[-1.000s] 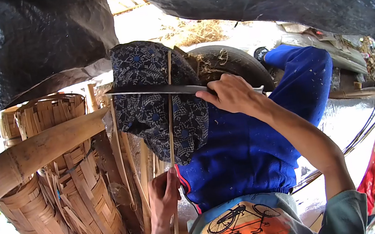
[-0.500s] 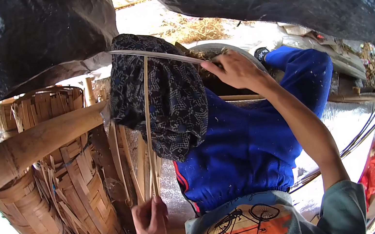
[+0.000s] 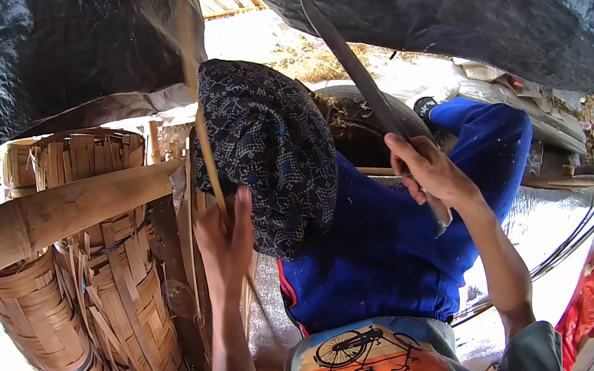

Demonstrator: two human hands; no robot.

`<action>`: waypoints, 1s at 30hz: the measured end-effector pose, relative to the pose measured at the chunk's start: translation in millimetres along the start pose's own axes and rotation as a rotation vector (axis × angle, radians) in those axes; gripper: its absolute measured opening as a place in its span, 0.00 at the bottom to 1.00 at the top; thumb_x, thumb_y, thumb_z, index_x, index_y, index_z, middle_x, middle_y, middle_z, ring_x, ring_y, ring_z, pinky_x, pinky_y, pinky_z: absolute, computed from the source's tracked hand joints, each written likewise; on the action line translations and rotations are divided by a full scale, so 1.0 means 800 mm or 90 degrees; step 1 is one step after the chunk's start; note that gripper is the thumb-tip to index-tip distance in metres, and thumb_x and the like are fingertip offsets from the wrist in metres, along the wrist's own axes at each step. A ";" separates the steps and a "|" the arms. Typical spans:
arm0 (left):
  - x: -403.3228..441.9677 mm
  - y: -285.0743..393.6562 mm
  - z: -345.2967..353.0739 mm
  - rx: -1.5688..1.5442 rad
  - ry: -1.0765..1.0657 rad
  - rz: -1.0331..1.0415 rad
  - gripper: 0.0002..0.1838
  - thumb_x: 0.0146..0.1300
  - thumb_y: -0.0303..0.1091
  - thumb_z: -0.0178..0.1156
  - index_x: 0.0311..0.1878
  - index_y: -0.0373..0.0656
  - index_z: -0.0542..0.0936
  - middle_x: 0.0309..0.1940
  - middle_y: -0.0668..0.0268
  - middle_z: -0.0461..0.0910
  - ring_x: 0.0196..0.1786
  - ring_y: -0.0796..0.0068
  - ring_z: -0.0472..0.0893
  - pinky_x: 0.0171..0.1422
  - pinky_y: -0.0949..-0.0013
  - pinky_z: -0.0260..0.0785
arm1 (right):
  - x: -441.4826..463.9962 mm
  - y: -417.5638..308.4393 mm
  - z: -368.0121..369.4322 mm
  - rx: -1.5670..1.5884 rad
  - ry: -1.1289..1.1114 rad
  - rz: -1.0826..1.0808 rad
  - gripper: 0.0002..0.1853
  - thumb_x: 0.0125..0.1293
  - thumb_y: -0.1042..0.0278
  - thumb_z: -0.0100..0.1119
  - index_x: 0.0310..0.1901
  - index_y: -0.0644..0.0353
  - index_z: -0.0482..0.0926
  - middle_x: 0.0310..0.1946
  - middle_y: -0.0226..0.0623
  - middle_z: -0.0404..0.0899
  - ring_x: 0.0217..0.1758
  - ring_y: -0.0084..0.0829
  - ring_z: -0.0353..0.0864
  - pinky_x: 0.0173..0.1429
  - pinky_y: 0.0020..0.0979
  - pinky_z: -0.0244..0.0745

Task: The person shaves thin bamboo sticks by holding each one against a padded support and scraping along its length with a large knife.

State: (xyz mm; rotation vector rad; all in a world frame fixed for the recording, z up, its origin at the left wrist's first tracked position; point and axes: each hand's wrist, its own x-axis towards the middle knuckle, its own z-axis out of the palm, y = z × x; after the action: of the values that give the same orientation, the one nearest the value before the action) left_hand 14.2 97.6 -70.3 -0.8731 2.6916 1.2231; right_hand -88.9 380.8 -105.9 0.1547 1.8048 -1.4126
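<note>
A long-bladed knife (image 3: 355, 63) is gripped in my right hand (image 3: 435, 173), its blade slanting up and to the left, away from the strip. My left hand (image 3: 223, 245) is closed around a thin bamboo strip (image 3: 207, 149), the thumb pointing up. From that hand the strip runs upward past the left side of a dark patterned cloth (image 3: 282, 164), and its thin lower end trails down toward my shirt. The cloth is draped over my knee, above the blue trousers (image 3: 377, 250).
Tall woven bamboo baskets (image 3: 47, 326) stand at the left, with a thick bamboo pole (image 3: 61, 215) across them. Black plastic sheeting (image 3: 438, 0) hangs overhead. A rounded container (image 3: 361, 125) lies beyond my legs. A red plastic bag (image 3: 592, 306) is at lower right.
The knife has left the strip, swung upright and moved right with my right hand. My left hand has risen to beside the cloth, and the strip now reaches higher.
</note>
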 end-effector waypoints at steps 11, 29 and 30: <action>0.056 -0.057 0.048 0.123 0.063 0.082 0.22 0.59 0.46 0.67 0.23 0.34 0.77 0.13 0.55 0.73 0.15 0.58 0.74 0.23 0.61 0.63 | 0.014 0.013 0.038 0.046 -0.077 -0.043 0.33 0.69 0.38 0.45 0.18 0.62 0.67 0.04 0.30 0.63 0.06 0.20 0.66 0.13 0.24 0.60; -0.067 -0.045 -0.031 0.014 0.079 -0.069 0.24 0.75 0.49 0.43 0.34 0.38 0.76 0.10 0.73 0.65 0.14 0.84 0.63 0.20 0.75 0.52 | -0.004 0.020 0.033 -0.005 -0.059 -0.022 0.34 0.69 0.36 0.46 0.19 0.63 0.68 0.05 0.30 0.63 0.07 0.20 0.67 0.14 0.24 0.61; -0.069 -0.032 -0.035 0.013 0.084 -0.071 0.24 0.75 0.49 0.43 0.34 0.38 0.76 0.10 0.73 0.65 0.14 0.84 0.63 0.20 0.75 0.52 | -0.004 0.018 0.033 -0.008 -0.064 -0.025 0.34 0.69 0.36 0.46 0.19 0.63 0.68 0.05 0.30 0.63 0.07 0.20 0.67 0.14 0.24 0.61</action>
State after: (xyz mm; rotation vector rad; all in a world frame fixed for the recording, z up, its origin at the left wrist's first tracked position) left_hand 78.3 90.2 -52.8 -1.1231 2.7058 1.1512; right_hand -65.1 364.3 -115.2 0.0416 1.7418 -1.4113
